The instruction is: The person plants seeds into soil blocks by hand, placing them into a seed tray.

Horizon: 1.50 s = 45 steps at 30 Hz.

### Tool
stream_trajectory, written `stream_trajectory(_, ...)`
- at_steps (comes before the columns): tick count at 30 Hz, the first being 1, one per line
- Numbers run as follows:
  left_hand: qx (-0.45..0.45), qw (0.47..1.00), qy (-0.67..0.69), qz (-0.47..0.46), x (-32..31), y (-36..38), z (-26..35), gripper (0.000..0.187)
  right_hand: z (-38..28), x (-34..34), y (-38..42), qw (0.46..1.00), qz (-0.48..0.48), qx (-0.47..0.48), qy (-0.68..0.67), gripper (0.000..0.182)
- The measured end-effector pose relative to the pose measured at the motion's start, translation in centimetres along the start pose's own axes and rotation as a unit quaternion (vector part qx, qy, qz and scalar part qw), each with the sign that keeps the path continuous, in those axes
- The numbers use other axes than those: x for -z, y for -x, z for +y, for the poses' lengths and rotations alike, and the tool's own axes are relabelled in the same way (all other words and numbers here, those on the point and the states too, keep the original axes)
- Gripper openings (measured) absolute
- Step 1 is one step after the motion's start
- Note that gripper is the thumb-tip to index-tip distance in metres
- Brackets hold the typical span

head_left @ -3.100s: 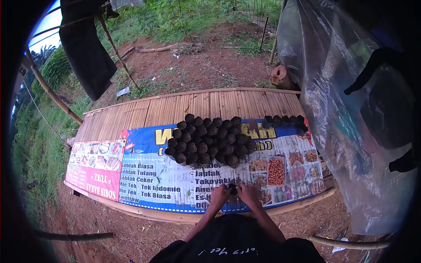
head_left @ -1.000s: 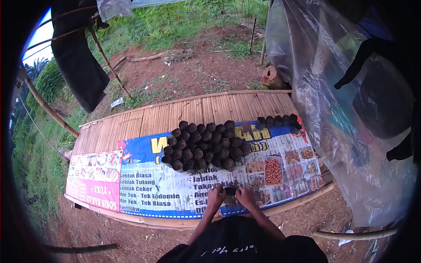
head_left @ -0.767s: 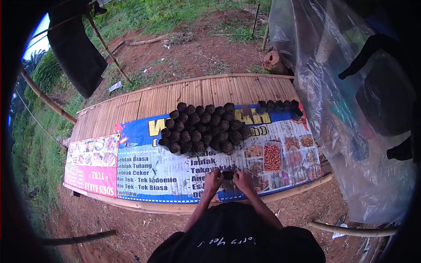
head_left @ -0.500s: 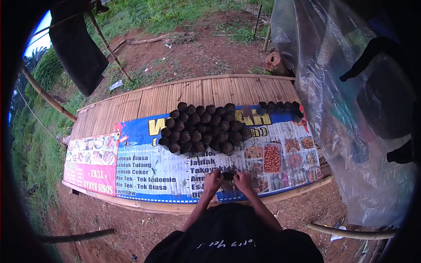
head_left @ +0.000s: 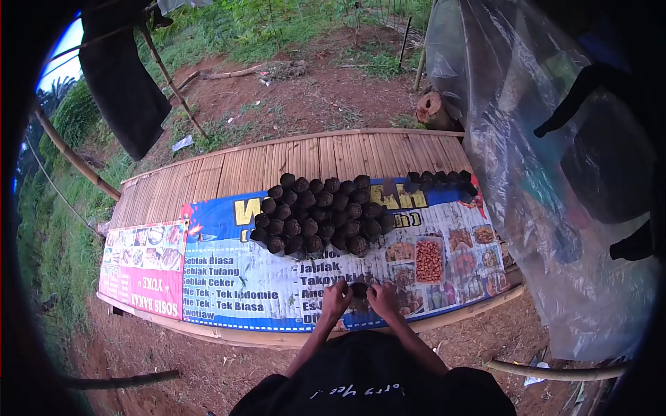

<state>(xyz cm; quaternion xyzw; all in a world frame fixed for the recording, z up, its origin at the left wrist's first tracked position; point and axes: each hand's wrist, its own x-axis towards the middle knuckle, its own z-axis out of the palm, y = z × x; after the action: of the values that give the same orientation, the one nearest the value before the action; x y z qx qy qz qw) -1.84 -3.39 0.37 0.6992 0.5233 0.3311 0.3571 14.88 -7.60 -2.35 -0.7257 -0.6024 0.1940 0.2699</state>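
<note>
Between my hands stands a small black seedling bag (head_left: 359, 290), its dark round mouth facing up. My left hand (head_left: 337, 300) pinches its left side, and my right hand (head_left: 382, 300) grips it from the right. Just beyond them, a tight cluster of black seedling bags (head_left: 313, 227) filled with dark soil covers the middle of the banner. A clear plastic tub (head_left: 429, 261) of reddish-brown seeds, much like peanuts, sits to the right of the cluster. What lies inside the held bag is too dark to make out.
Several more black bags (head_left: 444, 179) stand at the far right. Beneath everything, a printed banner (head_left: 229, 295) covers part of the bamboo-slat table (head_left: 257, 163). A clear plastic sheet (head_left: 513, 173) hangs on the right; a dark cloth (head_left: 128, 90) hangs at the upper left.
The view has tilted slightly, so the table sits lower. My hands remain at the black bag, whose round opening now shows more plainly between them.
</note>
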Motion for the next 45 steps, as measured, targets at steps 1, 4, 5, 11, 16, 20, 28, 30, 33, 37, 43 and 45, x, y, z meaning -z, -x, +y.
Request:
stream_trajectory(1,-0.01,1.0,-0.009,-0.007,-0.2,0.1,-0.6,0.015,0.3,-0.3,0.1,0.999,-0.034,-0.006,0.018,0.024)
stream_trajectory(4,-0.028,0.999,-0.022,-0.017,0.1,0.0,-0.1,0.015,-0.1,-0.1,0.5,1.0,-0.008,-0.006,0.007,0.025)
stream_trajectory(5,-0.006,1.0,-0.002,-0.022,0.4,0.1,0.4,0.015,-0.2,0.0,0.6,1.0,-0.008,-0.006,0.007,0.025)
stream_trajectory(11,-0.022,0.999,-0.023,-0.01,-0.4,0.0,-0.8,0.015,0.3,-0.4,-0.5,0.998,-0.047,-0.048,-0.01,0.025)
stream_trajectory(16,0.012,1.0,-0.007,-0.02,-0.1,-0.3,0.1,0.016,1.2,-1.3,-0.3,0.998,0.053,0.037,-0.006,0.022)
stream_trajectory(20,0.012,1.0,-0.001,-0.011,-0.3,-0.6,0.0,0.016,0.3,-0.1,-0.4,0.999,0.002,0.047,-0.004,0.021)
stream_trajectory(28,-0.026,1.0,-0.003,0.0,-0.7,-0.3,-0.2,0.016,0.0,0.4,-0.2,0.999,0.02,0.007,-0.024,0.024)
stream_trajectory(30,0.004,1.0,0.012,-0.011,-0.2,0.1,0.6,0.015,-0.8,1.3,0.2,0.999,0.026,0.026,-0.022,0.025)
stream_trajectory(33,0.006,1.0,0.01,-0.011,-0.5,0.3,0.1,0.014,-0.6,0.7,0.7,0.999,0.028,-0.002,-0.028,0.026)
stream_trajectory(37,-0.009,1.0,-0.006,-0.011,-0.1,0.4,0.2,0.015,-0.8,0.7,0.5,1.0,0.012,-0.012,-0.011,0.025)
stream_trajectory(43,-0.012,1.0,-0.018,-0.012,-0.5,0.8,-0.7,0.015,1.2,-0.9,0.9,1.0,0.006,0.007,0.029,0.025)
stream_trajectory(45,-0.014,1.0,-0.012,-0.008,-0.2,0.2,-0.3,0.015,0.4,-0.4,0.4,0.998,0.017,0.03,0.044,0.025)
